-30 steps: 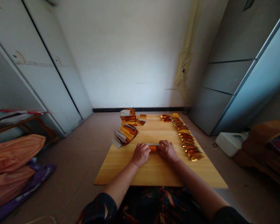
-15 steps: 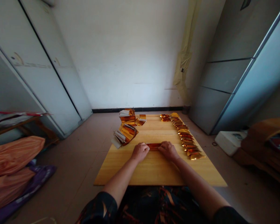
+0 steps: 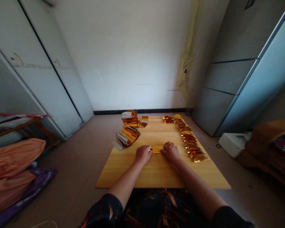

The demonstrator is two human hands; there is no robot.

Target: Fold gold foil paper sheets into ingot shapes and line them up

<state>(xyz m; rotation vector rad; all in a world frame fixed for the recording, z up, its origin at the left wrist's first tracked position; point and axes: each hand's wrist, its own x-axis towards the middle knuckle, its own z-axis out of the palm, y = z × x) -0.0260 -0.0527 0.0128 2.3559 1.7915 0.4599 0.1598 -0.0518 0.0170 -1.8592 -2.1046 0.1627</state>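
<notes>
A piece of gold foil paper spans the gap between my hands, just above or on the wooden board. Its left end is gripped by my left hand, fingers curled closed. On the other end, my right hand is closed with thumb and fingers pinched at the edge. Left of my hands lies a fanned stack of gold foil sheets, some showing pale backs. A row of folded gold foil pieces runs along the board's right side.
The wooden board lies low in front of my lap. More foil sheets sit at its far left corner. Grey cabinets stand left, a fridge-like unit right. Orange cloth and a white box flank the board.
The foil paper between my hands has turned from a dark, reddish reflection to a brighter yellow face. My hands have drawn slightly closer together; the piles have not moved.
</notes>
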